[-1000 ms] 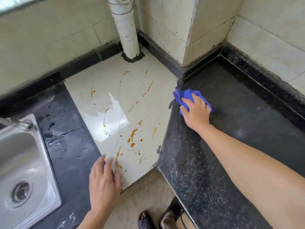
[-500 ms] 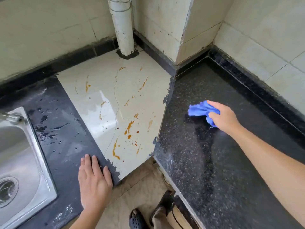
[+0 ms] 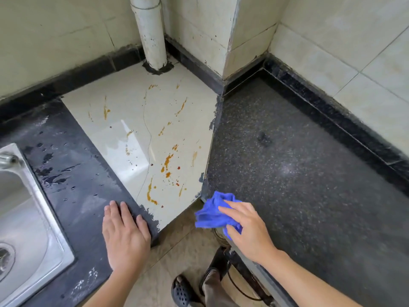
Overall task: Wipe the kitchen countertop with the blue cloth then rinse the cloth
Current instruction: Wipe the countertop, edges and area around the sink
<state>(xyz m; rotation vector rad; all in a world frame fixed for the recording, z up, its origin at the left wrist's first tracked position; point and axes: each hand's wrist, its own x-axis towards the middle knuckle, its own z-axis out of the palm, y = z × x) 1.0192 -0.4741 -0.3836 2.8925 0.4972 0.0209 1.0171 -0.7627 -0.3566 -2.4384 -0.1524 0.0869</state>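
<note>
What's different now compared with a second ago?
The right hand, holding the blue cloth, swept it from the back of the speckled countertop to its front edge. The left hand stayed flat beside the sink; the orange stains remain.

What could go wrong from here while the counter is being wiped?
The crumpled blue cloth in the right hand overhangs the front edge of the speckled dark stone countertop and might drop. The orange stains on the cream tile panel could smear. The left hand rests beside water droplets and might slip.
</note>
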